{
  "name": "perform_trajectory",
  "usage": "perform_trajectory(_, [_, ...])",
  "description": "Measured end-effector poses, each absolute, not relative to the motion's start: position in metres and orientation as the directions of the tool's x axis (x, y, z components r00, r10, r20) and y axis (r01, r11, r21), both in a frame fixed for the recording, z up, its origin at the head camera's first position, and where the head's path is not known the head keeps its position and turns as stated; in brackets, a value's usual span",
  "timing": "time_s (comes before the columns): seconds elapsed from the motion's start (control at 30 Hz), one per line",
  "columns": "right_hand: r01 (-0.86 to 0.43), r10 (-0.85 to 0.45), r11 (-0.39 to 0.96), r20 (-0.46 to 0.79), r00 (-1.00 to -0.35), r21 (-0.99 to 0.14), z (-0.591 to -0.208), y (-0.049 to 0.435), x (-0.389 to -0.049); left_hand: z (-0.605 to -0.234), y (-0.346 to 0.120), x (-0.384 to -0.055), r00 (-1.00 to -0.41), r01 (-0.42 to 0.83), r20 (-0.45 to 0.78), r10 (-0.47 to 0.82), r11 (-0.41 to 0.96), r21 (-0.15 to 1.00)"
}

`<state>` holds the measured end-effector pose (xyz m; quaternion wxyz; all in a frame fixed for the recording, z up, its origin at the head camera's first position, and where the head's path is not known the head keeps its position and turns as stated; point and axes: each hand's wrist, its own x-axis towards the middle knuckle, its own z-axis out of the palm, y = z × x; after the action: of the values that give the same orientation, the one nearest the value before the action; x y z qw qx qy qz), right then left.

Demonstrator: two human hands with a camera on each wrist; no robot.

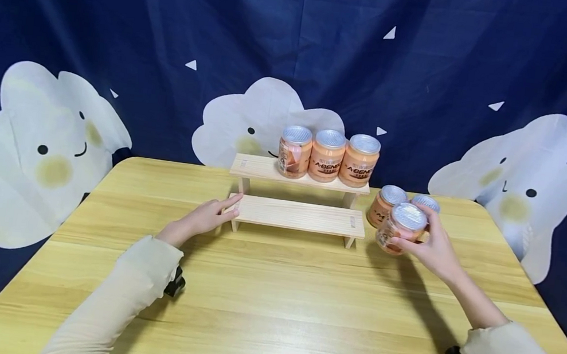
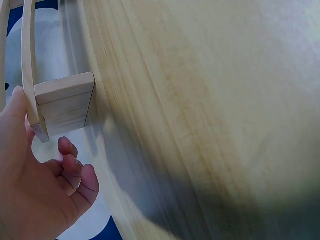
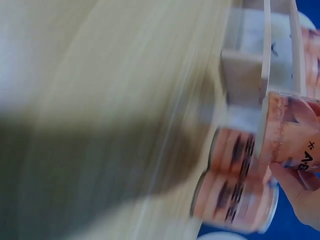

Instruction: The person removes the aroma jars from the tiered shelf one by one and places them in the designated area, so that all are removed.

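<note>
My right hand (image 1: pixel 434 247) grips an orange jar (image 1: pixel 402 230) with a silver lid and dark lettering, fingers and thumb around its side. In the right wrist view, this jar (image 3: pixel 290 132) is raised off the table. Just behind it stand two similar jars, one at the left (image 1: pixel 379 210) and one partly hidden by the hand (image 1: pixel 425 202). My left hand (image 1: pixel 201 217) holds the left end of the lower step of a two-step wooden stand (image 1: pixel 300 216). From the left wrist, thumb and index finger meet the step's end, with the other fingers loosely bent.
On the stand's upper step, three matching jars sit side by side toward the right: left (image 1: pixel 294 154), middle (image 1: pixel 327 157), right (image 1: pixel 360 162). The wooden table (image 1: pixel 271 297) reaches back to a dark blue curtain (image 1: pixel 298 34) with cloud figures.
</note>
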<state>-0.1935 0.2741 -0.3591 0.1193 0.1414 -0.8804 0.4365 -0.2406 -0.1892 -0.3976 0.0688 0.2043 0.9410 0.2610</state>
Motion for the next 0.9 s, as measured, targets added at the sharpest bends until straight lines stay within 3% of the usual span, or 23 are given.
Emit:
perform_trajectory(0.3, [-0.338, -0.112, 0.656, 0.356, -0.928, -0.675, -0.366, 0.329, -0.190, -0.397, -0.190, -0.239, -0.910, 0.338, -0.033, 0.413, 0.786, 0.518])
perform_trajectory(0.5, [-0.276, -0.089, 0.693, 0.301, -0.950, -0.666, -0.367, 0.360, -0.196, -0.398, -0.189, -0.240, -0.907, 0.342, -0.034, 0.420, 0.782, 0.521])
perform_trajectory(0.9, [-0.167, -0.049, 0.745, 0.197, -0.979, -0.645, -0.378, 0.379, -0.223, -0.399, -0.190, -0.242, -0.901, 0.368, -0.011, 0.434, 0.777, 0.511])
